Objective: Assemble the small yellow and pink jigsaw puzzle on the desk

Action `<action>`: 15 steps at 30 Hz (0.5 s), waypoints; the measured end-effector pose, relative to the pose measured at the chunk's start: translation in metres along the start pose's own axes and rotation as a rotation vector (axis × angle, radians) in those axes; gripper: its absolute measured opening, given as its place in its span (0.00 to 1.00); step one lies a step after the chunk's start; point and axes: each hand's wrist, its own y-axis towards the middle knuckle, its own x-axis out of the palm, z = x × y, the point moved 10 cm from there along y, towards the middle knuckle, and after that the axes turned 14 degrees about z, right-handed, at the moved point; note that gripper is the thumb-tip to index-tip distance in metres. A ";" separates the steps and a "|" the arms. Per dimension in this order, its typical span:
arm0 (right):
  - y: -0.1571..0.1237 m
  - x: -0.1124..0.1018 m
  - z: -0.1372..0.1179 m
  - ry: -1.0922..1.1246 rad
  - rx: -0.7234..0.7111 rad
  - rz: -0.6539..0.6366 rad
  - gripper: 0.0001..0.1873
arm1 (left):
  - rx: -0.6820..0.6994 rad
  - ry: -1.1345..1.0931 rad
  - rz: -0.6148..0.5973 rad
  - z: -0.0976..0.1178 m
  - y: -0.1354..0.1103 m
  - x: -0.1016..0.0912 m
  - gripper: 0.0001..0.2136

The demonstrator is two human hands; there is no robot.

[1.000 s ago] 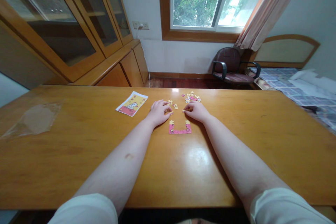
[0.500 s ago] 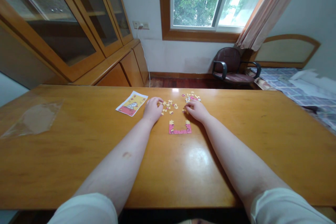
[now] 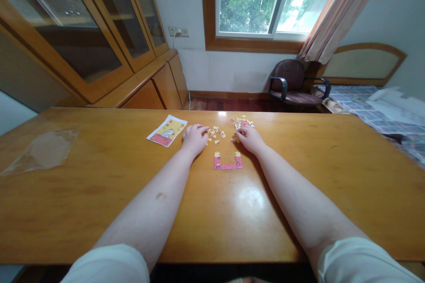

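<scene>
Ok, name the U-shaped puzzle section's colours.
The puzzle section is mostly pink, with yellow tips, clearest in the head view.

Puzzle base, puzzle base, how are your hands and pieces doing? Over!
Left hand beside loose yellowish pieces; right hand by the far pile, grips unclear. Joined border U-shaped, far side open. Neither hand covering it.

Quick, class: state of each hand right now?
Left hand: beside loose puzzle pieces; grip cannot be told.
Right hand: by a small piece; grip cannot be told.
</scene>
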 end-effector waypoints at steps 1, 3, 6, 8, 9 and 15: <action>0.000 0.000 0.000 -0.001 -0.002 0.001 0.11 | 0.031 0.015 -0.029 0.005 -0.002 0.003 0.16; 0.000 0.000 -0.001 -0.003 -0.007 0.004 0.11 | 0.070 0.024 -0.064 0.011 -0.004 0.006 0.15; 0.000 0.000 -0.002 0.001 -0.016 0.008 0.11 | 0.041 0.006 -0.038 0.008 -0.002 0.002 0.16; 0.000 0.000 -0.002 0.008 -0.025 0.010 0.11 | 0.005 0.004 -0.022 0.004 0.000 0.000 0.17; 0.000 0.000 -0.002 0.010 -0.029 0.011 0.11 | 0.003 0.010 -0.031 0.003 0.000 0.000 0.17; 0.000 0.000 -0.003 0.000 -0.023 0.008 0.11 | 0.143 0.046 -0.178 0.021 -0.012 0.018 0.17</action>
